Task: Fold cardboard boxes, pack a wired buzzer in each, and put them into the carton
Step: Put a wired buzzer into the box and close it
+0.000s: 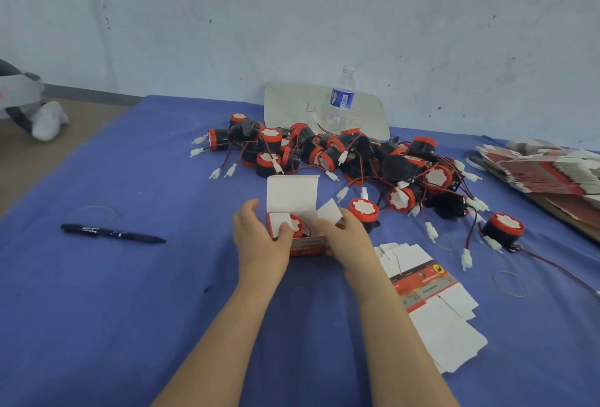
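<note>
Both hands hold one small box (306, 246) on the blue cloth (130, 309). The left hand (259, 241) is curled round the left side of the box. Its thumb presses a small white flap (279, 220) down over the top. The right hand (345, 238) grips the right side of the box. Its fingers touch the other flap (328, 212), which sticks up and out. Between the two hands, inside the box, sits a buzzer (298, 225). Its red rim shows. The big lid (292, 192) stands straight up, just past the fingers.

Past both hands lies a pile (341, 153) of red and black buzzers, with tangled wires and white plugs. A single buzzer (363, 210) stands just past the right hand, close to it. Some flat boxes (431, 296) lie beside the right arm, on its right side. Far to the right of that hand is a stack (545, 173) of more flat boxes. A black pen (110, 233) lies well to the left of the left hand. A bottle (341, 98) stands behind the pile, by the wall.
</note>
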`<state>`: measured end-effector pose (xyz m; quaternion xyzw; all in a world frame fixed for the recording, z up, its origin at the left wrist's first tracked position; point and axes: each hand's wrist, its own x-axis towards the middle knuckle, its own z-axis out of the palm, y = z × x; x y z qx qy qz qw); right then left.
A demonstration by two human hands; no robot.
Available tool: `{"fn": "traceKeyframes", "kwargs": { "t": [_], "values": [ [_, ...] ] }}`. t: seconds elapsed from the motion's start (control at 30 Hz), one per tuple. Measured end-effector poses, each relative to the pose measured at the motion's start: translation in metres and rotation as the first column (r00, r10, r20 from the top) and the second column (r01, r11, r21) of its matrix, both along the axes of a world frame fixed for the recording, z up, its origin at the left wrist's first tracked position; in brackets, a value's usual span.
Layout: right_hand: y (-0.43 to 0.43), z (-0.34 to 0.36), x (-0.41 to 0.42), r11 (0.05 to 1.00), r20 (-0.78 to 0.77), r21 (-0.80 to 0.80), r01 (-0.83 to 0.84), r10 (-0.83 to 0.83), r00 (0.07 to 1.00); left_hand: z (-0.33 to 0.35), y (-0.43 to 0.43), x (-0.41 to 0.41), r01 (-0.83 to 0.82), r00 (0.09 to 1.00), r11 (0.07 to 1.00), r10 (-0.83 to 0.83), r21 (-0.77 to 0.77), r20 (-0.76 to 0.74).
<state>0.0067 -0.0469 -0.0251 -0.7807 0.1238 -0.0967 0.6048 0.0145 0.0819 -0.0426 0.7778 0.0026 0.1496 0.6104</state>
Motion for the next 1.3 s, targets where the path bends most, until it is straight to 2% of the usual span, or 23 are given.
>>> {"fn": "traceKeyframes", "kwargs": {
  "t": [0.07, 0.17, 0.3, 0.37, 0.43, 0.53, 0.63, 0.73, 0.8, 0.93, 1.07, 1.2, 1.3],
  "values": [
    [-0.005, 0.003, -0.002, 1.0, 0.077, 0.01, -0.011, 0.01, 0.997, 0.0, 0.0, 0.001, 0.083, 0.993, 0.985, -0.095, -0.149, -0.07],
    [-0.008, 0.004, -0.002, 0.999, 0.099, 0.017, -0.033, 0.031, 0.995, -0.003, 0.001, 0.003, 0.118, 0.989, 0.978, -0.131, -0.173, -0.063],
    [-0.002, -0.007, 0.001, 0.988, 0.106, -0.134, -0.077, 0.091, 0.99, -0.005, 0.003, 0.004, 0.156, 0.986, 0.964, -0.165, -0.213, -0.025],
    [0.003, -0.008, 0.002, 0.987, 0.085, -0.131, -0.088, 0.1, 0.991, -0.005, 0.005, 0.006, 0.173, 0.983, 0.961, -0.18, -0.215, -0.014],
    [0.004, -0.008, 0.002, 0.99, 0.137, -0.099, -0.1, 0.113, 0.984, -0.004, 0.007, 0.006, 0.203, 0.979, 0.963, -0.206, -0.177, -0.001],
    [0.003, -0.004, -0.002, 0.966, 0.203, -0.206, -0.159, 0.201, 0.958, -0.003, 0.01, 0.005, 0.233, 0.972, 0.965, -0.232, -0.117, 0.024],
    [-0.008, 0.001, -0.009, 0.873, 0.108, -0.379, -0.307, 0.371, 0.922, -0.002, 0.016, 0.006, 0.27, 0.963, 0.961, -0.27, -0.068, 0.008],
    [-0.017, 0.005, -0.014, 0.822, -0.043, -0.271, -0.501, 0.51, 0.859, 0.001, 0.027, 0.008, 0.338, 0.939, 0.936, -0.342, -0.095, -0.037],
    [-0.016, 0.006, -0.014, 0.837, -0.034, -0.254, -0.486, 0.494, 0.869, 0.003, 0.034, 0.009, 0.389, 0.913, 0.909, -0.402, -0.149, -0.067],
    [-0.01, 0.002, -0.011, 0.905, 0.1, -0.276, -0.324, 0.363, 0.927, 0.009, 0.039, 0.007, 0.445, 0.857, 0.835, -0.501, -0.325, -0.115],
    [-0.011, -0.001, -0.01, 0.9, 0.101, -0.269, -0.344, 0.382, 0.919, 0.009, 0.036, 0.003, 0.511, 0.836, 0.826, -0.542, -0.237, -0.085],
    [-0.015, -0.001, -0.01, 0.883, 0.044, -0.232, -0.407, 0.427, 0.903, 0.005, 0.036, 0.005, 0.497, 0.861, 0.862, -0.504, -0.098, -0.065],
    [-0.016, 0.0, -0.011, 0.879, 0.037, -0.212, -0.427, 0.443, 0.896, 0.005, 0.037, 0.006, 0.506, 0.857, 0.86, -0.511, -0.07, -0.072]
  ]
}}
